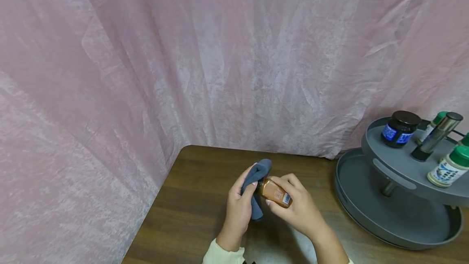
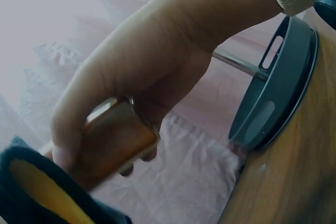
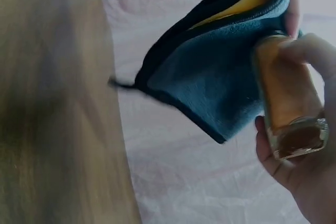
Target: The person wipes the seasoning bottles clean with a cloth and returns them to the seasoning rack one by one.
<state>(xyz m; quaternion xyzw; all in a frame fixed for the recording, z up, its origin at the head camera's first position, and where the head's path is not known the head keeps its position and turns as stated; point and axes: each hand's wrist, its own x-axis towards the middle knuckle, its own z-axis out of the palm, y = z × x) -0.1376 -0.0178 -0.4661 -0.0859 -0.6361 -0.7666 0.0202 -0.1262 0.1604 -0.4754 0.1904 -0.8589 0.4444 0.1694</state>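
Observation:
My right hand (image 1: 298, 203) grips a small glass bottle (image 1: 275, 193) with brown-orange contents and a printed label, tilted over the table. In the right wrist view the bottle (image 3: 289, 93) shows its clear, thick base toward the camera. My left hand (image 1: 239, 207) pinches a folded blue-grey cloth (image 1: 259, 170) around the bottle's top end, which the cloth hides. A yellow inner side of the cloth (image 3: 210, 72) shows in the right wrist view, along with a dark edge and a small loop. In the left wrist view, fingers curl round the bottle (image 2: 118, 142).
On the right stands a two-tier grey round rack (image 1: 393, 215). Its upper tier holds a dark jar (image 1: 400, 128) with a blue label, a grey-and-black cylinder (image 1: 437, 137) and several green-capped bottles (image 1: 450, 167). A pink curtain (image 1: 234, 60) hangs behind the wooden table (image 1: 190, 199).

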